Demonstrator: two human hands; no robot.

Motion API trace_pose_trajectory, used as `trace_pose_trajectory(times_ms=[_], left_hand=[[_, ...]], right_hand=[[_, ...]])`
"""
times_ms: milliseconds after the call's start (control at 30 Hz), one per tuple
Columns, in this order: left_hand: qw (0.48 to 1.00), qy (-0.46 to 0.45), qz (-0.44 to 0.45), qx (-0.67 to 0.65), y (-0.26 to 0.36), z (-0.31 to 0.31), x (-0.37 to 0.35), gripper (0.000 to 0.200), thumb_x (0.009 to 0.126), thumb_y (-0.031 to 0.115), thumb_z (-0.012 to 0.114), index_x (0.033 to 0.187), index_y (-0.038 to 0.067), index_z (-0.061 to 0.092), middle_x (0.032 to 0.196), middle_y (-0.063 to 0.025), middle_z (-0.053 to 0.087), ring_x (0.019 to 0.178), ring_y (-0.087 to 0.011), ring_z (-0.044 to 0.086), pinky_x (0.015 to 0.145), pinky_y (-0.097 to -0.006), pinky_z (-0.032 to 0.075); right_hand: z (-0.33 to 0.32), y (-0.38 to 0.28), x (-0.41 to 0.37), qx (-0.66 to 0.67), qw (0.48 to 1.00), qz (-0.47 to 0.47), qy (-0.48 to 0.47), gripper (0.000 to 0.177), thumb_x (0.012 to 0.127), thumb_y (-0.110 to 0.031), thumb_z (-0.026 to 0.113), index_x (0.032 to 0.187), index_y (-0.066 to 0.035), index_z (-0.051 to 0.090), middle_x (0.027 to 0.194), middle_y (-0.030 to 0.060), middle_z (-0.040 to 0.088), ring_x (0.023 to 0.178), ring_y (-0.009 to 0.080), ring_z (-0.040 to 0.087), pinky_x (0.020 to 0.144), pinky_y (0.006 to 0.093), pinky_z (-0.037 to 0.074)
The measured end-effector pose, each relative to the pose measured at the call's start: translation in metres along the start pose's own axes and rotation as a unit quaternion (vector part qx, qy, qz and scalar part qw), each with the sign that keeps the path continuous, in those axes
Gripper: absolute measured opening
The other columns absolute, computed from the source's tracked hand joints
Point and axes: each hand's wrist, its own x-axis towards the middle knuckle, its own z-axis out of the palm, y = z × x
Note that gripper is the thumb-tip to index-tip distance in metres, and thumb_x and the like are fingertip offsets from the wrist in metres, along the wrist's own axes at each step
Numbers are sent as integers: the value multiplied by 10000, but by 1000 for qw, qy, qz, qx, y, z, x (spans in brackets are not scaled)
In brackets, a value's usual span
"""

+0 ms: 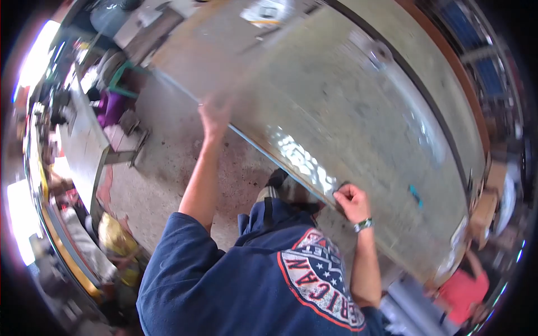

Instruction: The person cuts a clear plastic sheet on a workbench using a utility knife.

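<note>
A large worktable (358, 129) with a worn greenish top stretches out in front of me. My left hand (216, 116) is over its near edge toward the left, smeared by motion, so its fingers cannot be made out. At the near edge on the right, my right hand (353, 201) is closed in a pinch, with a small dark bit showing at the fingertips that I cannot identify. Beside it lies a shiny, clear, film-like patch (302, 159) full of bright reflections. A light-blue strip (263, 151) runs along the table edge between my hands.
A small teal tool (415, 196) lies on the table's right part. Farther off is a roll of clear tape or film (382, 53). White packaging (268, 12) sits at the far end. A person in a red shirt (464, 294) is at lower right. A green stool (120, 81) stands left.
</note>
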Motion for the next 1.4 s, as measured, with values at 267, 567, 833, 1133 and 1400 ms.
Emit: trace_pose_trajectory(times_ms=[267,567,833,1133,1400], left_hand=[[998,-49,-16,-38,-12,3,5,382,896,227,826,1169,-28,747,1044,-91,760,903,-154,677,849,-290,539],[997,-68,-22,-38,-39,3,19,398,898,249,832,1177,-22,740,1006,-60,737,874,-128,641,817,-259,519],[994,-73,-40,-71,-33,2,21,387,900,240,835,1178,-11,738,958,-23,713,814,-91,596,758,-234,496],[989,-92,-48,-101,-37,0,25,376,909,190,821,1194,-35,719,1020,-74,734,869,-128,649,791,-250,524],[991,-85,-50,-90,-35,1,23,378,912,190,817,1198,-34,712,997,-65,728,834,-119,637,753,-241,513]], right_hand=[[-92,49,-87,-118,989,62,61,256,881,-284,776,912,-43,695,792,113,729,695,238,685,655,383,519],[-150,112,-133,-128,979,110,113,250,900,-271,774,902,-31,708,796,116,732,712,250,688,678,386,529],[-163,122,-133,-133,976,108,131,267,904,-277,772,908,-18,706,816,134,735,742,275,698,695,400,532],[-169,128,-128,-157,974,104,128,300,889,-335,782,884,-45,703,813,134,731,746,304,695,691,423,523],[-170,123,-127,-186,965,130,133,324,865,-371,802,835,-68,691,777,116,726,730,313,693,686,433,521]])
